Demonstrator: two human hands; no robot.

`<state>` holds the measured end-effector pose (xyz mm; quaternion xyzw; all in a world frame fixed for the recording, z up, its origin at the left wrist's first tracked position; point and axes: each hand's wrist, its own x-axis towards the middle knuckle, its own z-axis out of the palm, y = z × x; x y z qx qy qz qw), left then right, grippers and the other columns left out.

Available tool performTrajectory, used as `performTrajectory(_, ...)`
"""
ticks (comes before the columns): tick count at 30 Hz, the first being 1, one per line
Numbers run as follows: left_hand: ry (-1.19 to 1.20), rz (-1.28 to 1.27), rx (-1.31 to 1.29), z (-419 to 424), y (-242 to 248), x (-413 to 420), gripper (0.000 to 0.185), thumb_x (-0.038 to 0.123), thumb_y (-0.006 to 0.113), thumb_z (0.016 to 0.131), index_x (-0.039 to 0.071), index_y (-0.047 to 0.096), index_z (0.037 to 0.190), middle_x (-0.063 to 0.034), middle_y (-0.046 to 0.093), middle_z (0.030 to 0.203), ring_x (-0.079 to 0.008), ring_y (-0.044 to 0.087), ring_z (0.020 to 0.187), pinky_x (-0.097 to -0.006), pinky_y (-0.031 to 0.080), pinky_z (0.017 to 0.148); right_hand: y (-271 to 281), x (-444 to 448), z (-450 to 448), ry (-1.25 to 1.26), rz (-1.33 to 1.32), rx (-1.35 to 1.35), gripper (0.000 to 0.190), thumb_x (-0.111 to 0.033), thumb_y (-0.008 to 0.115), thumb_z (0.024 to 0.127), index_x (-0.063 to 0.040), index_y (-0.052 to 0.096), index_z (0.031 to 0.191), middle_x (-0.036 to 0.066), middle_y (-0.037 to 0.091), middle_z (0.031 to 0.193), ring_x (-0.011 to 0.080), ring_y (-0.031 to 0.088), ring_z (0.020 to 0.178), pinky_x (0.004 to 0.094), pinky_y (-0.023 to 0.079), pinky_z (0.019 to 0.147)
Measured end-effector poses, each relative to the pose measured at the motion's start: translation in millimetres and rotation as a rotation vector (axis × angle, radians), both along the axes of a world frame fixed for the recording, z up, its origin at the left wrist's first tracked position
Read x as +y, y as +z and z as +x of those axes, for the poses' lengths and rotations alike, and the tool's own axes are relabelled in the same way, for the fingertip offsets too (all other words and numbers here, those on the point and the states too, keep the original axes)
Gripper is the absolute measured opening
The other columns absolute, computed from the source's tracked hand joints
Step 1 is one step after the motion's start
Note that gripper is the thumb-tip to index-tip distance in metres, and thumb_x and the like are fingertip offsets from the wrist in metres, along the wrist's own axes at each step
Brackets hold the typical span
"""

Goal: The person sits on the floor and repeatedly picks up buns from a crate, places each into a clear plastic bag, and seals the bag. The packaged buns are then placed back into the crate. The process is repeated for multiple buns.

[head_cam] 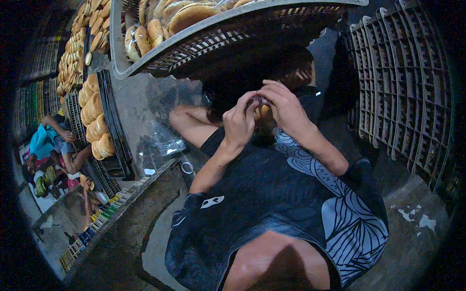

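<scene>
Both of my hands are raised together in front of my chest, below a grey plastic crate. My left hand (238, 120) and my right hand (285, 109) pinch a small dark item (257, 100) between their fingertips. Fingers cover much of it, so I cannot tell what it is. The grey plastic crate (120, 67) holds bread buns (193, 16), some of them in clear plastic bags, such as the bagged bun (137, 42) in its near left corner.
Stacked plastic crates (404, 91) stand at the right. Trays of buns (96, 116) and piled buns (71, 62) are at the left, near other people (49, 138). Clear plastic bags (167, 142) lie on the floor beside a dark ledge (120, 214).
</scene>
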<state>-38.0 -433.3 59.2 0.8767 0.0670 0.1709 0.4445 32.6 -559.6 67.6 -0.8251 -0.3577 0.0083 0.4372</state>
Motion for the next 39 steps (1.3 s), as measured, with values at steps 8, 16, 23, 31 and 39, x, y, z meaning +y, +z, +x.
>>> performTrajectory(8, -0.324, -0.107, 0.404, -18.7, -12.6, 6.2, 0.011, 0.007, 0.051, 0.079, -0.002, 0.056, 0.082, -0.0133, 0.055, 0.086, -0.0264, 0.056, 0.079, -0.0332, 0.043, 0.072, 4.5, -27.7, -20.8, -0.02, -0.085, 0.976, 0.026, -0.011, 0.058, 0.074, -0.004, 0.058, 0.099, 0.011, 0.058, 0.079, 0.0302, 0.053, 0.079, 0.0376, 0.044, 0.074)
performTrajectory(16, -0.262, -0.633, 0.67, -7.2, -79.8, 5.4, 0.019, 0.015, 0.048, 0.084, -0.002, 0.057, 0.086, -0.0069, 0.056, 0.088, -0.0134, 0.053, 0.08, -0.0254, 0.041, 0.074, -33.2, -30.2, -49.5, 0.116, -0.483, 0.165, 0.036, -0.023, 0.061, 0.074, 0.004, 0.05, 0.097, 0.014, 0.055, 0.09, 0.0293, 0.054, 0.088, 0.0379, 0.047, 0.071)
performTrajectory(23, -0.277, -0.546, 0.049, 11.1, -60.5, -23.3, 0.027, 0.023, 0.048, 0.087, -0.002, 0.059, 0.087, -0.0091, 0.059, 0.088, -0.0142, 0.053, 0.082, -0.0268, 0.042, 0.076, -40.2, -49.9, -26.0, -0.128, -0.003, 0.542, 0.043, -0.028, 0.06, 0.078, 0.0, 0.046, 0.107, 0.014, 0.053, 0.101, 0.0268, 0.053, 0.094, 0.0338, 0.042, 0.08)
performTrajectory(31, 0.191, -0.569, -0.128, 47.7, -29.5, -41.4, 0.011, 0.006, 0.05, 0.082, -0.001, 0.059, 0.08, -0.0069, 0.059, 0.077, -0.0128, 0.053, 0.073, -0.0258, 0.044, 0.07, -176.2, -127.2, 103.0, -0.602, -0.593, 0.162, 0.04, -0.028, 0.045, 0.086, -0.002, 0.044, 0.117, 0.018, 0.053, 0.104, 0.0302, 0.055, 0.084, 0.0387, 0.044, 0.073)
performTrajectory(39, 0.431, -0.57, -0.03, 13.3, -32.9, -2.6, 0.024, 0.021, 0.051, 0.085, -0.002, 0.06, 0.088, -0.0088, 0.06, 0.081, -0.014, 0.056, 0.076, -0.0276, 0.044, 0.069, -299.4, -253.0, 107.2, -0.327, -0.873, 0.397, 0.039, -0.029, 0.046, 0.086, 0.001, 0.049, 0.11, 0.019, 0.055, 0.102, 0.031, 0.054, 0.087, 0.0382, 0.042, 0.077)
